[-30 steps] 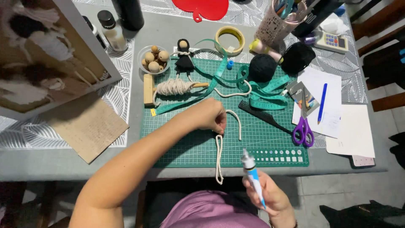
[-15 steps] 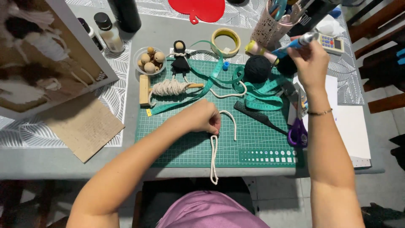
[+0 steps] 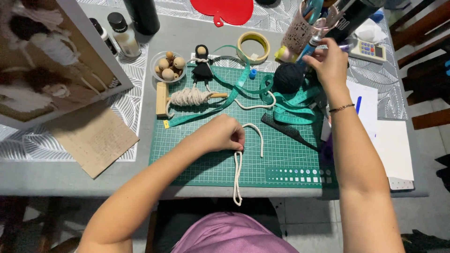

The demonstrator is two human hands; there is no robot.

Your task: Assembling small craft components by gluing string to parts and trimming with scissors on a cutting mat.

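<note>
Pinching cream cord (image 3: 237,175) overhanging mat edge (image 3: 225,184), left hand (image 3: 224,133), right hand (image 3: 329,63) holding blue pen (image 3: 310,46)

Head camera, looking steeply down from close above

It faces the mat (image 3: 281,154) on the table (image 3: 84,180) from the person's seat; both forearms enter from the bottom edge. Only one view.
</note>
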